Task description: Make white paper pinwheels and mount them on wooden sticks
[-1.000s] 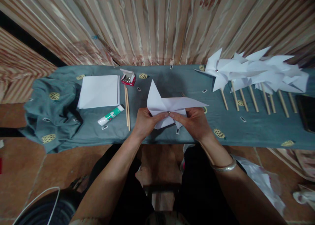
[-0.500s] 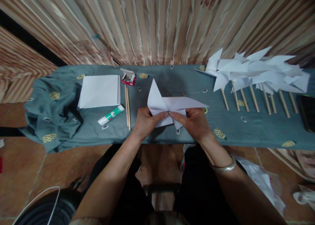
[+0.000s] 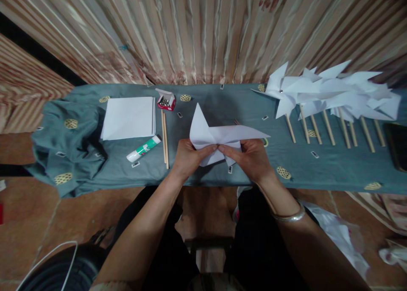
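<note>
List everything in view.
Folded paper: one, white, centre
Pinwheels: several, white, right
Paper stack: one, white, left
Glue stick: one, green-white, left
Loose sticks: two, tan, beside glue stick
Pin box: one, red-white, beyond loose sticks
Apparent phone: one, black, right edge
Tablecloth: one, teal, underneath
Curtain: one, beige, behind
Plastic bag: one, whitish, lower right
Round object: one, black, lower left
Bangle: one, silver, right wrist
Legs: two, black trousers, below
Left hand, right hand: two, centre

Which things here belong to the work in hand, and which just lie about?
Likely the job's: folded paper in left hand and right hand, wooden sticks, red box, paper stack, glue stick, pinwheels.
Probably lying about: phone-like object, plastic bag, white cable.
</note>
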### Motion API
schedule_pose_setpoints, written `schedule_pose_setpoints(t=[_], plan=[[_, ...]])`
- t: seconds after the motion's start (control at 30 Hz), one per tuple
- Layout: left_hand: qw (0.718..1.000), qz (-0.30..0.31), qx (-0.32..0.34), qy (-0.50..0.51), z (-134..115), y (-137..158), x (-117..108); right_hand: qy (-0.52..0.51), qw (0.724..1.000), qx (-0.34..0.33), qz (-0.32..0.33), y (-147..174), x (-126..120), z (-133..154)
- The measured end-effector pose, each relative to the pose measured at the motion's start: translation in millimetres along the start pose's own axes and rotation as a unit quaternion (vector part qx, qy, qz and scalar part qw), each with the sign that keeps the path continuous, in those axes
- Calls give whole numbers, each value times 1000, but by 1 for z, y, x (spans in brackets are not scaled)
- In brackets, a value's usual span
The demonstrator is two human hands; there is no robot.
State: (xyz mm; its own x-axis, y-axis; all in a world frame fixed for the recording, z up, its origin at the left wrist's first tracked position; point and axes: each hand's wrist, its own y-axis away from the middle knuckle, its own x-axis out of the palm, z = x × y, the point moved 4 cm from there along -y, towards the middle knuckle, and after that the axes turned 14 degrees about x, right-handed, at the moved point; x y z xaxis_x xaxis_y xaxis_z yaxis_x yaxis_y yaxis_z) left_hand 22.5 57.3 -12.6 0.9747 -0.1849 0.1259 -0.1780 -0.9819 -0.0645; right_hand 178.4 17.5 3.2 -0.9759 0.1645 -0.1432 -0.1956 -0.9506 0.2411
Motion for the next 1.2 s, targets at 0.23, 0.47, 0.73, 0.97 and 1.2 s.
schedule_pose_setpoints(t=[0.23,0.47,0.73,0.97,1.2], plan=[[1000,7,-12,5,2,1,1,5,1000,-1,6,-1,-2,0],[999,14,-37,23,3,5,2,51,999,-11,-7,0,-4,-1],[997,11,-56,52,1,7,4,70,997,-22,-18,1,-2,-1],[997,-9,-63,54,2,7,2,77,996,-28,-21,3,0,2],[994,8,-63,86,0,7,3,65,997,-26,-36,2,0,3]])
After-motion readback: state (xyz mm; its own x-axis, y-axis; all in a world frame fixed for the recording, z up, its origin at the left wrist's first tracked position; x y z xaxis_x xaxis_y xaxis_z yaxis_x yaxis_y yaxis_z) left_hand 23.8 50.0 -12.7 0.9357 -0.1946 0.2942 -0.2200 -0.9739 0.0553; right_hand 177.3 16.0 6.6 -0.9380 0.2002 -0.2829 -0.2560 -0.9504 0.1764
